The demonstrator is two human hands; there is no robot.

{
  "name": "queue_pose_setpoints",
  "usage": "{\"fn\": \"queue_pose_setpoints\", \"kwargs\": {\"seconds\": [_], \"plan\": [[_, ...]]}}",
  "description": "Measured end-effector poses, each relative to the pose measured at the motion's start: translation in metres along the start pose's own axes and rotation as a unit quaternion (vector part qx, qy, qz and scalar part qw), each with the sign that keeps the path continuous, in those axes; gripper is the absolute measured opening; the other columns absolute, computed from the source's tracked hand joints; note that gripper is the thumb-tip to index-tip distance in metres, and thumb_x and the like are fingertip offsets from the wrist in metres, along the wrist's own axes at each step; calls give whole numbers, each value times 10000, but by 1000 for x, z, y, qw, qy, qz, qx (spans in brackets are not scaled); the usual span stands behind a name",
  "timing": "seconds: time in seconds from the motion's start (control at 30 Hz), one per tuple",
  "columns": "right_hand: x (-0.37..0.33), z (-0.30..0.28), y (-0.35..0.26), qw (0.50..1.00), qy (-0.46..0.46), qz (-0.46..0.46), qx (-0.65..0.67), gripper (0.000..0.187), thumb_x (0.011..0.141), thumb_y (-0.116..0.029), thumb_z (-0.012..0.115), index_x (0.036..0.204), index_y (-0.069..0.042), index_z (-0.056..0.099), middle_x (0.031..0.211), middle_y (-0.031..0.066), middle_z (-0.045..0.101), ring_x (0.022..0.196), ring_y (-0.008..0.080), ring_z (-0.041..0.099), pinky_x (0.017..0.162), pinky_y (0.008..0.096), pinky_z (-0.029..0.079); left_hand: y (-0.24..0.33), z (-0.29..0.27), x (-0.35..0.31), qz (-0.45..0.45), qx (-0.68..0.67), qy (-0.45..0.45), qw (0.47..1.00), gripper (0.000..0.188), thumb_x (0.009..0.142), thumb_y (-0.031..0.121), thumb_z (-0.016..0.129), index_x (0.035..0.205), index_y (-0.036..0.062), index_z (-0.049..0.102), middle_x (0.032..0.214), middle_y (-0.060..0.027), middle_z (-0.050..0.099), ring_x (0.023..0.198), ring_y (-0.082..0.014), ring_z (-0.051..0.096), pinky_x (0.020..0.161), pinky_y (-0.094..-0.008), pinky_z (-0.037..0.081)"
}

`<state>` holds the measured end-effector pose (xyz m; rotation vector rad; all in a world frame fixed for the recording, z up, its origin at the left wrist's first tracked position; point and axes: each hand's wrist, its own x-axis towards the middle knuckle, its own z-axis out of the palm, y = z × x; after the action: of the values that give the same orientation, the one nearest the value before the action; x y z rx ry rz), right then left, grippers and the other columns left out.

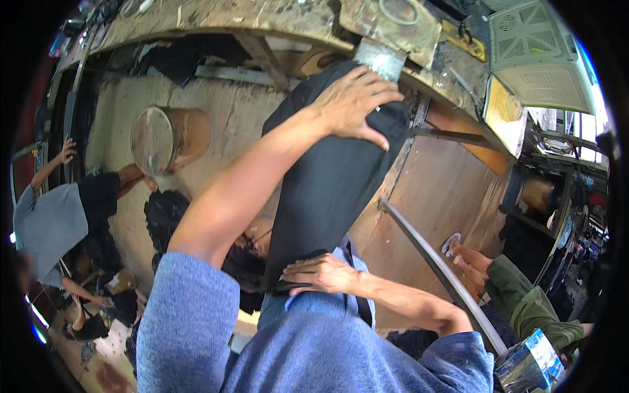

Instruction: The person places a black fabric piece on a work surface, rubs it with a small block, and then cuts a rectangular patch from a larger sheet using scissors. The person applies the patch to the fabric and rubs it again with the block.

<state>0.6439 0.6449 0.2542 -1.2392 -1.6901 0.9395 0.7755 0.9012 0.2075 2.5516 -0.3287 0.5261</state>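
Note:
A long piece of black cloth (327,190) runs from the bench edge down to my lap, its far end bunched in dark folds. On that far end my left hand (357,105) lies palm down, fingers and thumb spread apart. My right hand (321,274) is at the near end by my waist, its fingers close together and curled over the cloth's edge, the thumb nearer my body. What supports the cloth underneath is hidden. Just beyond my left fingertips, a pale metal plate (381,60) sits at the bench edge.
A worn wooden bench (295,23) spans the far side, with pliers (466,34) on it. A round drum (154,139) stands left. Another person (52,216) is at far left; a person's legs (517,288) show at right. A metal bar (439,262) slants on my right.

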Motion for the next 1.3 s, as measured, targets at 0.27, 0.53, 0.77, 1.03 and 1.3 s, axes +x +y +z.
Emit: {"fn": "queue_pose_setpoints", "kwargs": {"seconds": [0.27,0.53,0.77,1.03,1.3], "plan": [[-19,-7,63,955,219,121,-160,535,753,-238,904,1239,-74,752,1299,105,756,1251,280,710,1158,466,523,-4,4,-1,-5,9,-1,1000,960,685,736,837,1412,143,632,1440,-79,635,1357,-315,560,1206,-504,373],[-22,-39,38,995,68,-32,-59,383,954,-349,763,1239,-93,758,1196,105,776,1147,297,741,1108,426,555,5,-3,3,-22,15,-25,999,948,682,682,874,1431,157,624,1475,-80,619,1361,-317,561,1216,-516,366],[-44,13,61,958,225,144,-107,553,727,-149,922,1245,-55,754,1297,126,758,1259,289,709,1155,484,524,-1,6,-5,-1,13,10,1000,936,686,697,858,1415,153,633,1455,-77,626,1381,-319,541,1221,-495,360],[-33,-17,24,999,19,32,-8,401,982,-417,703,1248,-125,775,1233,96,782,1186,262,732,1083,404,565,2,-2,0,4,26,11,1000,915,697,691,859,1396,140,646,1445,-78,635,1373,-316,548,1218,-484,365],[-20,28,24,956,247,111,-115,486,762,-203,902,1217,-77,784,1276,91,770,1248,260,715,1154,457,530,-3,10,-10,20,41,36,998,921,714,710,835,1404,128,652,1453,-74,635,1381,-305,548,1217,-468,367]]}}
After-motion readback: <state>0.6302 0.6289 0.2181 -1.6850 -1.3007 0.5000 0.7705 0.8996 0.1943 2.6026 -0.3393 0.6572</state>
